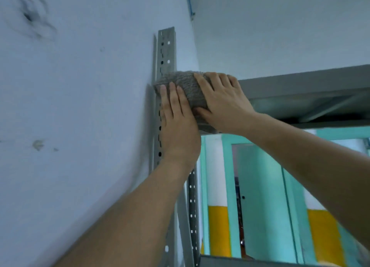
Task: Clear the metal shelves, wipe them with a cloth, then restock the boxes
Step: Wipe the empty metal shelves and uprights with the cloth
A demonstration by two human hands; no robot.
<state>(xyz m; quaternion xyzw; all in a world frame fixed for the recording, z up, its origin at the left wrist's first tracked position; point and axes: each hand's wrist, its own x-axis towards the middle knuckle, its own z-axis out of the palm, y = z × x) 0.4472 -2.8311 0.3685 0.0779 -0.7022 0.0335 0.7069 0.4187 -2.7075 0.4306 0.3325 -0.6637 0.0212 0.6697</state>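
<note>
A grey-brown knitted cloth [186, 86] lies over the left front corner of the top metal shelf [300, 84], where the shelf meets the perforated grey upright post [167, 50]. My left hand [177, 122] presses flat on the cloth's left part with straight fingers, its palm over the post. My right hand [222, 100] lies over the cloth's right part, fingers spread across the top and thumb under the lower edge. The shelf's top surface is hidden from this low angle.
A pale blue wall [70, 106] stands close on the left, right behind the post. A lower metal shelf edge [240, 261] shows at the bottom. Behind the rack are teal door frames [260, 176] and a yellow and white wall.
</note>
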